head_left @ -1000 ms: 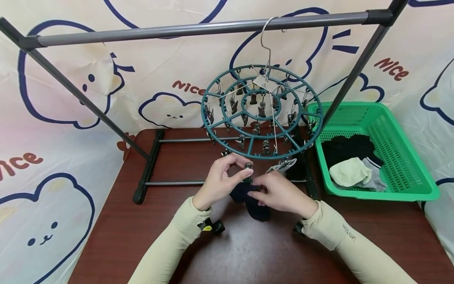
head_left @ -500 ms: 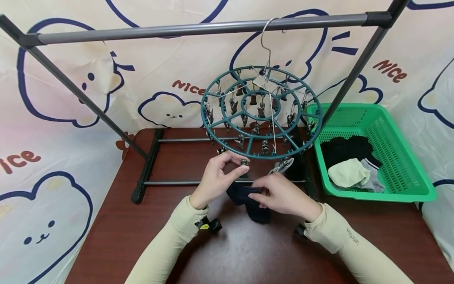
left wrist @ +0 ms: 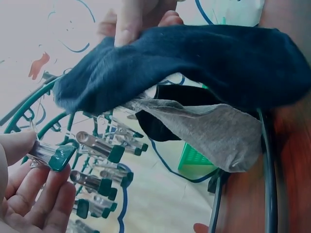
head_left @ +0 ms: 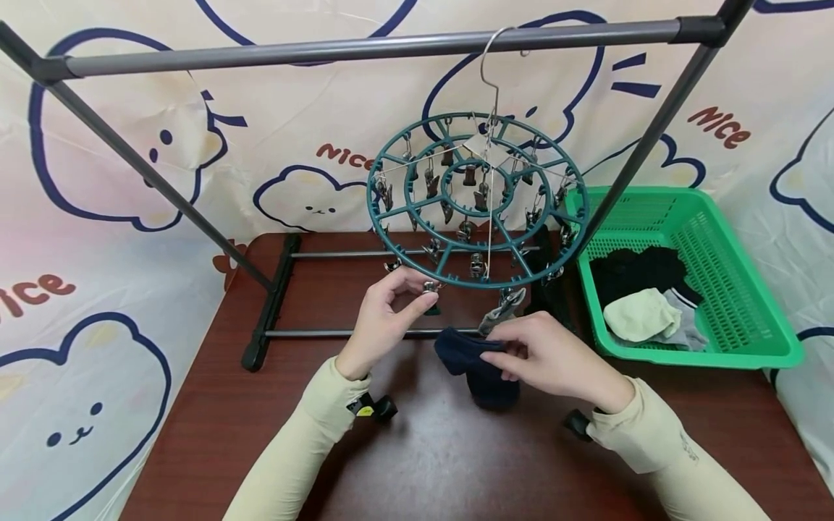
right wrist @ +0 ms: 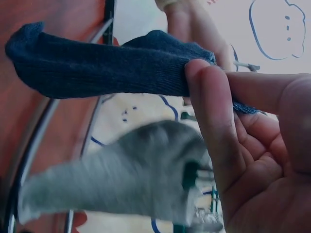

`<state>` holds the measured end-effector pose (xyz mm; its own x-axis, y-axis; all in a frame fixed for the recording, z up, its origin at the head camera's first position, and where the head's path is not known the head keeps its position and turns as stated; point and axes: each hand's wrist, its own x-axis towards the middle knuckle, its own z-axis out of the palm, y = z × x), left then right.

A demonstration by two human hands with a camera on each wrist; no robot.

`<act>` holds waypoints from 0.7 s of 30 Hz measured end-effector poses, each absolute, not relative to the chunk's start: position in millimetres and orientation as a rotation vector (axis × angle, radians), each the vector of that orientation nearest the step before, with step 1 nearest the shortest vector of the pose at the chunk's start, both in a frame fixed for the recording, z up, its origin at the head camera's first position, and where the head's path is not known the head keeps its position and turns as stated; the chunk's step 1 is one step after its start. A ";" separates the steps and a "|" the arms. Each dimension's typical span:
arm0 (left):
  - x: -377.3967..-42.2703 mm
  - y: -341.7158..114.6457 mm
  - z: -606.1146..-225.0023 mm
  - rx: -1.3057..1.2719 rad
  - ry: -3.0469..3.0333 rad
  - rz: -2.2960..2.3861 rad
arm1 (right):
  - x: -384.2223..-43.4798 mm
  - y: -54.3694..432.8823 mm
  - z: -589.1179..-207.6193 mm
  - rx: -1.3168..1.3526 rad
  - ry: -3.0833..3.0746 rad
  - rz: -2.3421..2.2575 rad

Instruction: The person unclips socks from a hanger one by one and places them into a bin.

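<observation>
My left hand (head_left: 384, 318) pinches a metal clip (left wrist: 51, 154) with green tips, on the near-left rim of a round teal drying hanger (head_left: 449, 278). The thumb and fingers of my right hand (head_left: 547, 354) pinch a dark navy sock (head_left: 478, 365) near one end. Slack, the sock droops below that hand, apart from the clip. A grey sock (head_left: 502, 311) hangs from the hanger's near edge, just behind the navy one. In the right wrist view, a green-tipped clip (right wrist: 191, 174) shows at the grey sock's edge.
The hanger hooks over a grey metal rack bar (head_left: 365, 49). At the right stands a green basket (head_left: 749, 289) holding black, grey and pale yellow cloth items. Rack feet (head_left: 274, 311) stand on the brown table (head_left: 417, 456). Several other clips dangle from the rings.
My left hand has moved left with the clip, and the hanger has turned slightly. My right hand has shifted right with the navy sock, widening the gap between sock and clip.
</observation>
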<state>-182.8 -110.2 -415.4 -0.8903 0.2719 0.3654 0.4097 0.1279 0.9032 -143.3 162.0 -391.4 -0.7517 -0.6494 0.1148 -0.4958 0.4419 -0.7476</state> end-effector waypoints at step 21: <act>-187.6 -127.0 -409.8 -0.609 -2.246 -1.854 | -132.4 258.8 -345.3 -0.842 2.944 -1.231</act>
<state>-187.6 -127.0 -409.8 -0.9031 0.2035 0.3782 0.4099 0.1456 0.9004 -132.4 258.8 -345.3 -0.8580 -0.3934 0.3303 -0.5114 0.5939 -0.6210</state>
